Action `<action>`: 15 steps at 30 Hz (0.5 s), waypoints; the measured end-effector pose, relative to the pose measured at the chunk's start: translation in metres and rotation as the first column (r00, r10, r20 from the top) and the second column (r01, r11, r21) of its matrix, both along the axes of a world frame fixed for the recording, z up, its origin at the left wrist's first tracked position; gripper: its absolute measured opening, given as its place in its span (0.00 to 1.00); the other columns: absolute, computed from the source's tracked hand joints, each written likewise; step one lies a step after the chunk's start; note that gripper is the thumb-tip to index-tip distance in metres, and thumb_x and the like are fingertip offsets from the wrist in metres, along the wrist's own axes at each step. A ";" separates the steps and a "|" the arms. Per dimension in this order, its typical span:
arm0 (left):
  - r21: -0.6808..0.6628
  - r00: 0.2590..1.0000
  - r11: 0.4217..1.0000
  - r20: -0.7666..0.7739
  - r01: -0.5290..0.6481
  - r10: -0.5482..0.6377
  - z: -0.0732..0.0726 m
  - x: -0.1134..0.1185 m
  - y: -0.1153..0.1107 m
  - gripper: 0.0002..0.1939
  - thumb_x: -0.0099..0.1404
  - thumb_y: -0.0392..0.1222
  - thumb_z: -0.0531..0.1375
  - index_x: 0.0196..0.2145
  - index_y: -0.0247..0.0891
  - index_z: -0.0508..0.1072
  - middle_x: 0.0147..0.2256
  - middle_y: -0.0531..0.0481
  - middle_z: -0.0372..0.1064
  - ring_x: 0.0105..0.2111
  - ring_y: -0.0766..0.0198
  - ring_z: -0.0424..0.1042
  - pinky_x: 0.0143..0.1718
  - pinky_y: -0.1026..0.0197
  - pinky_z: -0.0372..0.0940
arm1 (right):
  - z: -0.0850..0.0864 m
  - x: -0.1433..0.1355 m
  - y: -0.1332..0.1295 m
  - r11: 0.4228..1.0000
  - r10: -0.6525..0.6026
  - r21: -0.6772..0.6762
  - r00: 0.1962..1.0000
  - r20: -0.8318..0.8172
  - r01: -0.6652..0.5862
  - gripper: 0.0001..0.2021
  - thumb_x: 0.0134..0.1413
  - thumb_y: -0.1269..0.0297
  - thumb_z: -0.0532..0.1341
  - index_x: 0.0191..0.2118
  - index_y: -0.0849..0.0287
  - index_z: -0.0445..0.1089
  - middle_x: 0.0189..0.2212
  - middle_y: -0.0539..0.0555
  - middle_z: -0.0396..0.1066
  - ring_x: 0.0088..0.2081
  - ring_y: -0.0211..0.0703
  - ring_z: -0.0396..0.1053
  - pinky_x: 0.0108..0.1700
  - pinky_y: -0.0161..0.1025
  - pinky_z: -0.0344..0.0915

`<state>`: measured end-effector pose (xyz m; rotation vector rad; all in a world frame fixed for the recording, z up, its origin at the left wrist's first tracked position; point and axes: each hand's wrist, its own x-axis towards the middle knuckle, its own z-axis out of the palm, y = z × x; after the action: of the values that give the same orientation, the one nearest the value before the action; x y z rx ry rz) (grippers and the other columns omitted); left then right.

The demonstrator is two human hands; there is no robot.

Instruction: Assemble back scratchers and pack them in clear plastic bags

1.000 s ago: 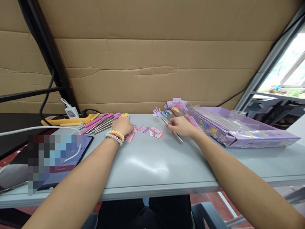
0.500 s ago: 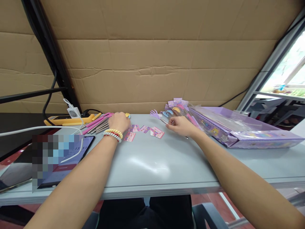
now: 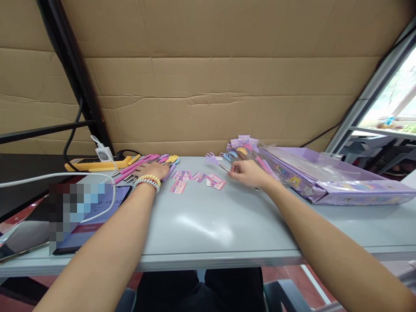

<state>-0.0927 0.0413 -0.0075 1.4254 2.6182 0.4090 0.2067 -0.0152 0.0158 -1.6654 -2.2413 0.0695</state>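
Note:
My left hand (image 3: 151,170) lies with its fingers spread over a pile of sticks with pink handles (image 3: 138,165) at the left back of the table. Yellow and purple hand-shaped heads (image 3: 172,159) show just right of it. My right hand (image 3: 245,172) is closed on the metal rod of a stick with a purple hand-shaped head (image 3: 212,158), which points to the left. Between my hands lie several small pink and purple cards (image 3: 178,187). Behind my right hand are more hand-shaped heads, blue (image 3: 230,156) and yellow, partly in clear plastic.
A purple box (image 3: 360,193) with clear plastic stands at the right on the grey table (image 3: 208,225). On the left are a yellow-edged device (image 3: 97,164), a white cable and a phone (image 3: 97,221). Cardboard (image 3: 208,73) forms the back.
My left hand has moved slightly left and its fingers have opened out over the sticks. My right hand holds the purple stick in nearly the same place.

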 end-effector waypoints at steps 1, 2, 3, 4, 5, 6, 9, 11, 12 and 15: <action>0.033 1.000 0.999 -0.012 0.013 -0.012 0.000 0.001 -0.001 0.43 0.55 0.65 0.46 0.59 0.28 0.58 0.61 0.27 0.45 0.60 0.33 0.46 0.51 0.36 0.50 | 0.000 0.000 0.000 1.000 0.001 0.002 1.000 0.000 -0.001 0.11 0.49 0.57 0.55 0.25 0.58 0.64 0.21 0.50 0.66 0.24 0.36 0.60 0.26 0.33 0.52; 0.081 0.999 0.996 -0.036 0.029 -0.026 0.002 0.002 -0.004 0.41 0.56 0.63 0.47 0.57 0.27 0.60 0.60 0.25 0.47 0.59 0.33 0.47 0.50 0.37 0.51 | 0.000 0.000 0.000 1.000 0.001 0.003 1.000 0.001 -0.001 0.11 0.49 0.57 0.55 0.25 0.58 0.64 0.21 0.50 0.66 0.24 0.36 0.60 0.26 0.33 0.52; 0.137 0.997 0.989 -0.073 0.050 -0.040 0.004 0.003 -0.007 0.39 0.57 0.60 0.48 0.55 0.26 0.62 0.59 0.25 0.50 0.58 0.34 0.49 0.50 0.38 0.52 | 0.000 0.000 0.000 1.000 0.000 0.004 1.000 0.001 0.000 0.10 0.49 0.57 0.55 0.25 0.58 0.64 0.21 0.50 0.66 0.24 0.37 0.60 0.26 0.33 0.51; 0.191 0.990 0.978 -0.125 0.088 -0.065 0.007 0.006 -0.010 0.35 0.58 0.57 0.49 0.53 0.26 0.65 0.57 0.25 0.54 0.57 0.35 0.52 0.50 0.40 0.53 | 0.000 0.000 0.000 1.000 -0.003 0.004 1.000 0.001 0.003 0.10 0.49 0.57 0.55 0.25 0.58 0.64 0.21 0.50 0.66 0.24 0.37 0.60 0.26 0.33 0.51; 0.227 0.978 0.963 -0.181 0.144 -0.104 0.010 0.008 -0.013 0.31 0.58 0.54 0.49 0.50 0.27 0.68 0.54 0.26 0.58 0.55 0.37 0.56 0.49 0.42 0.55 | 0.000 0.000 0.000 1.000 -0.005 0.003 1.000 -0.003 0.005 0.10 0.49 0.57 0.55 0.25 0.58 0.64 0.21 0.50 0.66 0.24 0.37 0.60 0.26 0.34 0.52; 0.237 0.961 0.948 -0.227 0.211 -0.157 0.013 0.010 -0.016 0.27 0.58 0.51 0.50 0.47 0.28 0.70 0.51 0.27 0.62 0.53 0.39 0.59 0.48 0.44 0.57 | 0.000 0.000 0.000 1.000 -0.006 0.001 1.000 -0.010 0.006 0.10 0.49 0.57 0.55 0.25 0.58 0.64 0.21 0.50 0.66 0.24 0.37 0.60 0.26 0.34 0.52; 0.169 0.910 0.915 -0.270 0.366 -0.314 0.019 0.017 -0.020 0.20 0.56 0.46 0.54 0.41 0.31 0.73 0.41 0.32 0.70 0.44 0.44 0.68 0.41 0.50 0.63 | 0.000 0.000 0.000 1.000 -0.005 -0.010 0.999 -0.036 0.004 0.11 0.50 0.58 0.54 0.26 0.59 0.65 0.23 0.51 0.68 0.25 0.37 0.61 0.27 0.34 0.53; 0.130 0.894 0.907 -0.274 0.400 -0.355 0.018 0.020 -0.021 0.19 0.56 0.45 0.54 0.41 0.31 0.73 0.38 0.33 0.72 0.40 0.45 0.70 0.37 0.52 0.64 | 0.000 0.000 0.000 1.000 -0.004 -0.017 0.999 -0.048 0.003 0.11 0.51 0.58 0.53 0.26 0.59 0.65 0.23 0.51 0.68 0.25 0.37 0.61 0.27 0.34 0.53; 0.119 0.888 0.906 -0.287 0.406 -0.360 0.017 0.021 -0.021 0.19 0.56 0.45 0.54 0.42 0.32 0.72 0.39 0.33 0.72 0.40 0.46 0.71 0.36 0.53 0.64 | 0.000 0.000 0.000 1.000 -0.005 -0.019 0.999 -0.052 0.004 0.11 0.51 0.58 0.53 0.26 0.59 0.65 0.23 0.52 0.68 0.26 0.37 0.61 0.27 0.34 0.53; 0.082 0.880 0.910 -0.305 0.405 -0.364 0.012 0.023 -0.020 0.20 0.58 0.48 0.53 0.43 0.32 0.72 0.40 0.33 0.72 0.41 0.46 0.71 0.36 0.53 0.64 | 0.000 0.000 0.001 1.000 -0.009 -0.009 0.998 -0.062 0.009 0.12 0.51 0.58 0.53 0.24 0.59 0.63 0.22 0.51 0.66 0.25 0.37 0.60 0.27 0.34 0.52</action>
<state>-0.0702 0.0217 0.0045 2.1472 2.4461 0.3705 0.2069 -0.0145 0.0156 -1.6548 -2.1911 0.1266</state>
